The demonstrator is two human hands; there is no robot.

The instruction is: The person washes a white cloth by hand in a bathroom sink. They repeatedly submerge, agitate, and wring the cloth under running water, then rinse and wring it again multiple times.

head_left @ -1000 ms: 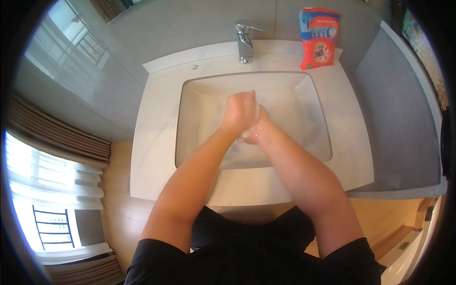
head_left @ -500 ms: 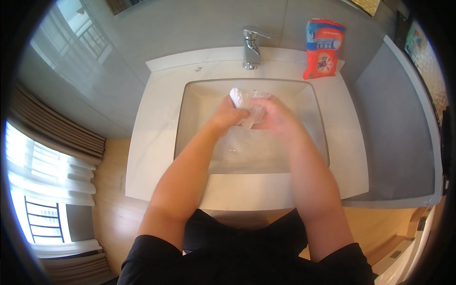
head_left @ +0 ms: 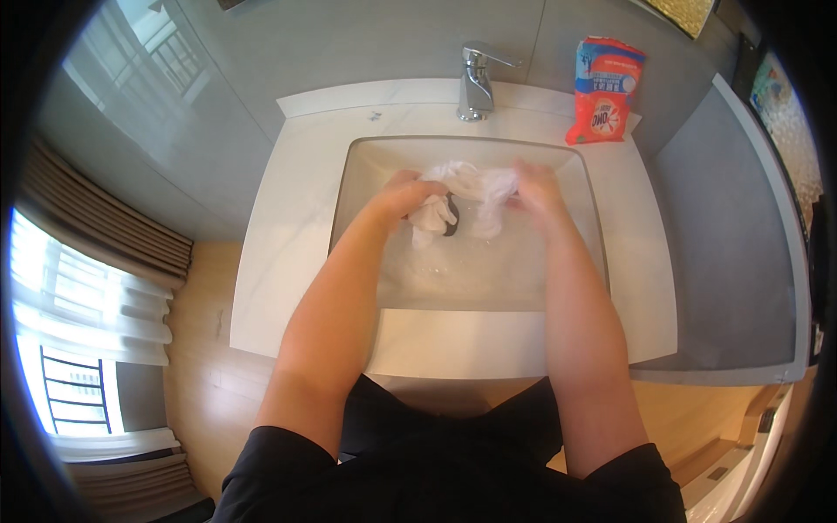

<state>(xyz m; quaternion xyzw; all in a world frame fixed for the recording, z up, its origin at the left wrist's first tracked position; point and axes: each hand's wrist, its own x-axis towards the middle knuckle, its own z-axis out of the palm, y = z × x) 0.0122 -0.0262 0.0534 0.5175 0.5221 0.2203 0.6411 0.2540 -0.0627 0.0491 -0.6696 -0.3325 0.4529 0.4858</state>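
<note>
A wet white cloth is stretched between my hands above cloudy water in the rectangular sink. My left hand is closed on its left end, where a bunched fold and a dark strip hang below the fingers. At the other end, my right hand grips the cloth, slightly smeared by motion, and a loose part droops beside it toward the water. What kind of garment the cloth is, I cannot tell.
Behind the sink stands a chrome faucet with its lever pointing right. A red and blue detergent pouch leans against the wall at the back right. White marbled counter surrounds the basin, and a grey panel rises on the right.
My hands have moved apart, the right one farther to the right. The cloth, bunched between them before, is now spread out, and its dark strip has come into view.
</note>
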